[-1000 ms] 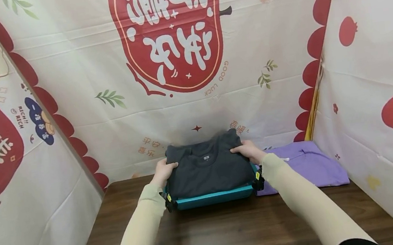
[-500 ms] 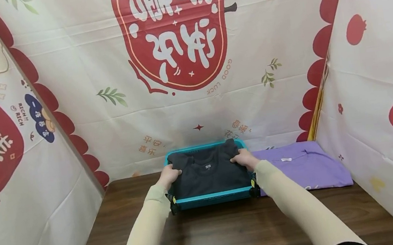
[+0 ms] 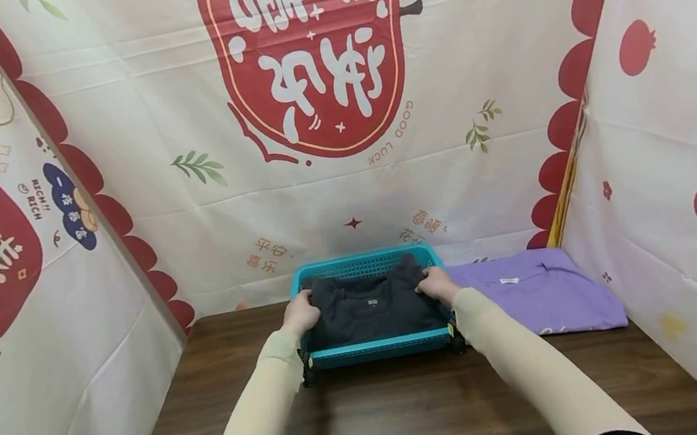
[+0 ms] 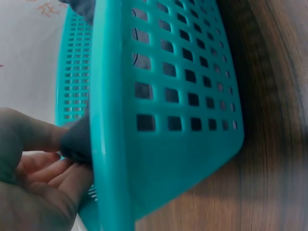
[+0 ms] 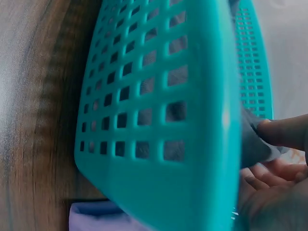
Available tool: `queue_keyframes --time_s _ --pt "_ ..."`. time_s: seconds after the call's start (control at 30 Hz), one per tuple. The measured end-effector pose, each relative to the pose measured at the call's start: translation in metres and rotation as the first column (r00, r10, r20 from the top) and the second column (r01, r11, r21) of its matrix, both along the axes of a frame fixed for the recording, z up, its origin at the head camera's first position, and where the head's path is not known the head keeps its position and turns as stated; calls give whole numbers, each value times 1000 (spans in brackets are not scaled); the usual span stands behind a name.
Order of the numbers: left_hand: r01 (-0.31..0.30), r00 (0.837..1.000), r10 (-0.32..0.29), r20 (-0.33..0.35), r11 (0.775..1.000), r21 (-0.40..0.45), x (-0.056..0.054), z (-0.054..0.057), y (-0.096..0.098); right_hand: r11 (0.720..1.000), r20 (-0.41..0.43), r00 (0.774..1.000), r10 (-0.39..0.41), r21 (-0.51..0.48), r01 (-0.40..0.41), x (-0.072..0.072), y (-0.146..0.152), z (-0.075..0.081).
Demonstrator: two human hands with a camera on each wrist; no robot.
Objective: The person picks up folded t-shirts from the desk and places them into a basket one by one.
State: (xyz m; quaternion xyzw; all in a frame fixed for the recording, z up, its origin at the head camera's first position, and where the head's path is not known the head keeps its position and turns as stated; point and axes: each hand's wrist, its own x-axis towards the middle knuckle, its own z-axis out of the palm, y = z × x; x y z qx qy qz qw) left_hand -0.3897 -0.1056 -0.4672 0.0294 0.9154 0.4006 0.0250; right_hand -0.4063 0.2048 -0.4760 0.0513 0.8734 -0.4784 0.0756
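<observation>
A folded dark grey T-shirt (image 3: 361, 317) lies inside a teal plastic basket (image 3: 380, 348), its neckline and small white label facing up. My left hand (image 3: 301, 314) pinches the shirt's left upper edge between thumb and fingers, as the left wrist view shows with the cloth (image 4: 79, 140) beside the basket's rim (image 4: 108, 120). On the opposite side my right hand (image 3: 438, 285) pinches the shirt's right upper edge. In the right wrist view that thumb presses on the grey cloth (image 5: 255, 142) just past the rim. The shirt's underside is hidden by the basket.
A folded purple garment (image 3: 540, 292) lies on the wooden table (image 3: 386, 416), close against the basket's right side. Printed white cloth (image 3: 333, 197) hangs behind the table and along both sides.
Both hands have lowered the grey shirt into the basket, and its back rim and back wall have come into view. The purple garment stays in place.
</observation>
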Motion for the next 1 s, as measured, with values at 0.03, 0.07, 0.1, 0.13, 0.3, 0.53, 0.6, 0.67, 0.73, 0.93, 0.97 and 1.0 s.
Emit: queue_keyframes --time_s 0.03,0.07,0.1,0.13,0.3,0.53,0.6,0.67,0.73,0.93,0.97,1.0 --pt "5 1000 -5 -8 1000 -9 1 1 0 1000 1 1000 0 -6 0 0 3 2" --pt "9 1000 -9 -15 1000 -13 2 3 1 1000 2 1000 -1 -5 1 0 5 5" --pt "13 1000 -13 -18 1000 -15 2 5 1 1000 0 1000 3 -10 -3 1 8 8" --pt "17 1000 -17 -22 1000 -14 3 6 1 1000 -4 1000 6 -12 -6 2 11 12" --pt "25 997 -25 -78 1000 5 4 16 8 998 -41 999 8 -69 -11 15 32 34" --pt "89 959 -52 -277 988 123 13 33 42 994 -133 989 -57 -99 44 37 96 38" --pt "144 945 -89 -315 977 156 22 38 58 991 -137 985 -101 -103 87 45 118 31" --pt "201 933 -129 -336 961 191 33 39 75 987 -138 981 -138 -101 125 55 138 22" --pt "259 920 -173 -351 941 216 45 39 94 982 -142 974 -177 -97 164 65 158 12" --pt "414 864 -314 -392 888 200 88 25 158 937 -200 917 -344 -9 349 95 206 -14" --pt "435 854 -337 -396 880 190 96 21 168 920 -211 901 -379 20 392 99 213 -17" --pt "454 845 -357 -399 873 180 103 16 177 900 -218 882 -417 35 434 103 219 -20"
